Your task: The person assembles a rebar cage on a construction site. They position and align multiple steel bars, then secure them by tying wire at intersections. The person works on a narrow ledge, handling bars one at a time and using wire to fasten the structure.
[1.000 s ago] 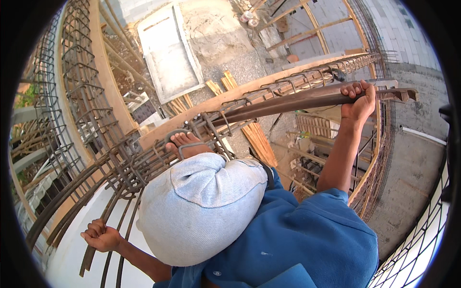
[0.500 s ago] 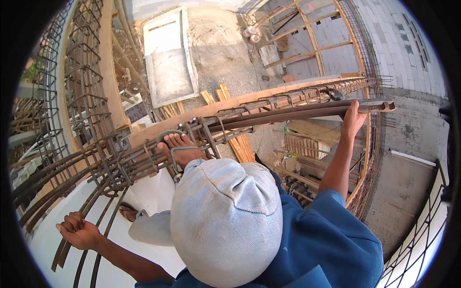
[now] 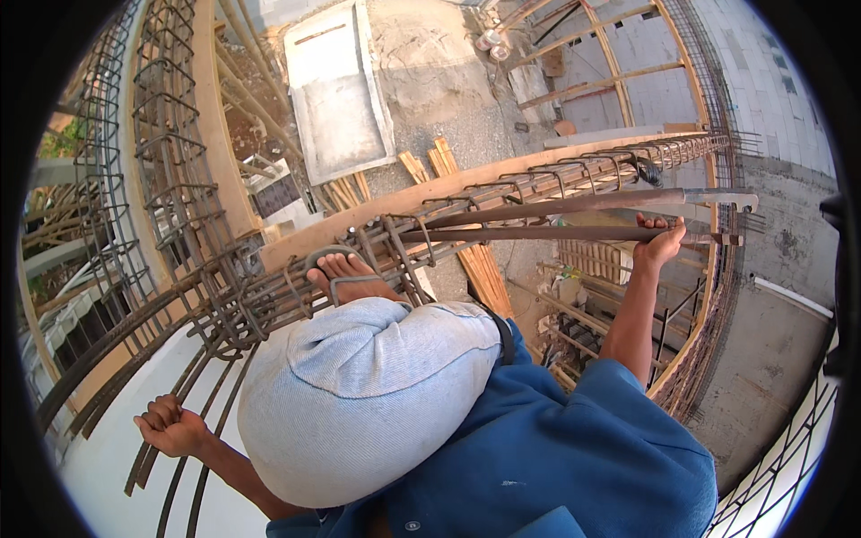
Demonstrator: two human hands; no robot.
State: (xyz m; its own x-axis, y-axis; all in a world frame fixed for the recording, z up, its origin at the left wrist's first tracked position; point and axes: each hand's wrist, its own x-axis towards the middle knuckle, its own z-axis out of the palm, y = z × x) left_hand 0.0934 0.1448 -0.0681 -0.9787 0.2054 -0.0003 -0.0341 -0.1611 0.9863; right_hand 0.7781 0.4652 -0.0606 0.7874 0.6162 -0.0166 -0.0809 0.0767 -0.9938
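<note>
My right hand (image 3: pixel 659 242) is closed around the lower of two long brown metal bars (image 3: pixel 547 233), near its right end. The upper bar (image 3: pixel 556 208) runs above it, apart from my hand, and ends in a hooked tip. Both bars converge leftward at the steel cage beside my sandalled foot (image 3: pixel 350 273). At lower left, my left hand (image 3: pixel 170 426) is closed in a fist on rebar (image 3: pixel 142 466) jutting from the cage. Its grip is partly hidden. My bent knee in pale denim (image 3: pixel 368 403) hides the middle.
A rebar cage (image 3: pixel 511 193) runs along a wooden formwork board (image 3: pixel 413 197), high above the ground. Upright rebar columns (image 3: pixel 166 117) stand at left. Below are a concrete trough (image 3: pixel 341 134), timber pieces and scaffolding. A block wall (image 3: pixel 753 81) rises at right.
The two brown bars, close together before, have spread apart at their right ends. My right hand has lowered slightly with the lower bar. My knee has swung left, and the view has shifted.
</note>
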